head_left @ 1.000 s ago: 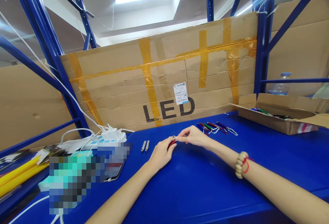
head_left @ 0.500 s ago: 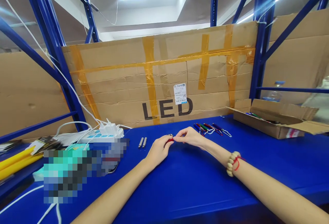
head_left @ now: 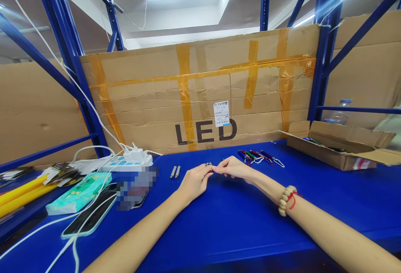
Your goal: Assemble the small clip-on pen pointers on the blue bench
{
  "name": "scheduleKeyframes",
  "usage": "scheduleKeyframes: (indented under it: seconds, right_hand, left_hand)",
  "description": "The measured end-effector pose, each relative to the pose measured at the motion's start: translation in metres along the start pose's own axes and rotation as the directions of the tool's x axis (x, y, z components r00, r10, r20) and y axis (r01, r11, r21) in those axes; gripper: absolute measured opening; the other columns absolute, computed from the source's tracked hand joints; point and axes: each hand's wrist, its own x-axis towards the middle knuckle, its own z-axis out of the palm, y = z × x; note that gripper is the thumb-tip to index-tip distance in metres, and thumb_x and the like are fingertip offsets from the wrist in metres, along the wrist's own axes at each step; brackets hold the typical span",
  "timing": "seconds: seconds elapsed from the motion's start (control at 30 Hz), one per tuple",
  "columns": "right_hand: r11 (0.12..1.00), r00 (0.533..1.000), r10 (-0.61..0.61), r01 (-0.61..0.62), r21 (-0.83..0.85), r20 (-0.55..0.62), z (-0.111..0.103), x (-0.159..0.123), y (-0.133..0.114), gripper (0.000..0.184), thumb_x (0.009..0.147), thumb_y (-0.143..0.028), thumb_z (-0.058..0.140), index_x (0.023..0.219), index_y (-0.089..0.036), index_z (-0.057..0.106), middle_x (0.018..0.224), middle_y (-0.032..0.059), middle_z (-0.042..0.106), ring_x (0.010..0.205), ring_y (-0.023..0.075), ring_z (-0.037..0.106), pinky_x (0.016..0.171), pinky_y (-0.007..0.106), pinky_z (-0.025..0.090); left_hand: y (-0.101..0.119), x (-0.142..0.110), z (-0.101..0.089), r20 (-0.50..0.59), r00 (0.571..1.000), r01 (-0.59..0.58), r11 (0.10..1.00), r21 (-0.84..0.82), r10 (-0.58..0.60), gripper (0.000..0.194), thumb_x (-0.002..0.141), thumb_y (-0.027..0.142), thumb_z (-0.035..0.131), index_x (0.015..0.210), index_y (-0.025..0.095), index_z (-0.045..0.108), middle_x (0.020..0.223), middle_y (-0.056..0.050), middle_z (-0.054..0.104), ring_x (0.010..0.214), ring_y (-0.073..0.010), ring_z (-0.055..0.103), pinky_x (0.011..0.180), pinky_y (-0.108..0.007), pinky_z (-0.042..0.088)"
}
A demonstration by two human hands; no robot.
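My left hand point(head_left: 194, 181) is closed on a small red tube-like piece point(head_left: 211, 171), mostly hidden by the fingers; a silver bit shows at the fingertips. Meeting it from the right, my right hand point(head_left: 233, 168) pinches at the same piece with thumb and forefinger. What else lies inside that pinch is hidden. Two short silver cylinders point(head_left: 175, 172) lie side by side to the left of my left hand. Behind my right hand are several slim blue, green and red tubes point(head_left: 252, 156) with pale loops at their ends.
An open cardboard box point(head_left: 328, 152) stands at the right, with some slim tubes inside. At the left are a power strip point(head_left: 125, 162) with cables, a green tissue pack point(head_left: 78, 193), a phone point(head_left: 94, 212) and a blurred item. A large cardboard sheet point(head_left: 150, 110) walls off the back.
The view has shifted slightly. My right hand's fingers have closed in and turned a little at the red piece, which is now more covered. My left hand keeps its grip.
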Motion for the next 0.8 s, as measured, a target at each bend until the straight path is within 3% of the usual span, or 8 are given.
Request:
scheduleKeyframes:
  seconds: [0.2,0.4,0.63,0.8]
  right_hand:
    - [0.989,0.994,0.105,-0.104,0.105,-0.01,0.003,-0.005,-0.013,0.048,0.052,-0.056,0.071,0.068,-0.012,0.061,0.057,-0.0022,0.044,0.052,0.0028,0.033,0.041,0.013,0.019]
    - [0.988,0.997,0.077,-0.073,0.135,-0.026,0.005,-0.004,-0.017,0.053,0.054,-0.061,0.068,0.068,-0.01,0.059,0.062,-0.001,0.046,0.053,0.0024,0.036,0.041,0.012,0.02]
    - [0.999,0.995,-0.041,0.041,-0.003,-0.086,-0.001,0.005,-0.007,0.055,0.062,-0.066,0.059,0.069,-0.011,0.06,0.051,-0.0021,0.043,0.048,0.0031,0.036,0.04,0.013,0.025]
    - [0.983,0.991,-0.089,0.07,-0.17,-0.103,-0.001,0.011,0.003,0.042,0.073,-0.053,0.056,0.083,-0.014,0.064,0.061,0.0006,0.055,0.05,0.0052,0.045,0.043,0.014,0.032]
  left_hand:
    - [0.002,0.004,0.001,-0.008,0.992,0.127,0.986,-0.104,-0.129,0.022,0.088,0.019,0.041,0.103,0.017,0.057,0.086,-0.005,0.062,0.078,-0.0158,0.058,0.073,-0.027,0.047]
    - [0.005,0.009,0.004,0.023,0.974,0.226,0.946,-0.233,-0.227,0.018,0.087,0.018,0.04,0.096,0.02,0.056,0.092,-0.003,0.063,0.083,-0.0155,0.059,0.073,-0.025,0.045]
    - [0.003,0.009,0.005,0.032,0.95,0.308,0.917,-0.253,-0.311,0.02,0.088,0.022,0.039,0.1,0.024,0.054,0.095,0.001,0.063,0.083,-0.0147,0.059,0.074,-0.024,0.043]
    - [-0.003,0.008,0.009,0.09,0.904,0.428,0.886,-0.176,-0.419,0.018,0.088,0.026,0.039,0.1,0.025,0.053,0.091,0.0,0.063,0.079,-0.0172,0.059,0.069,-0.026,0.041]
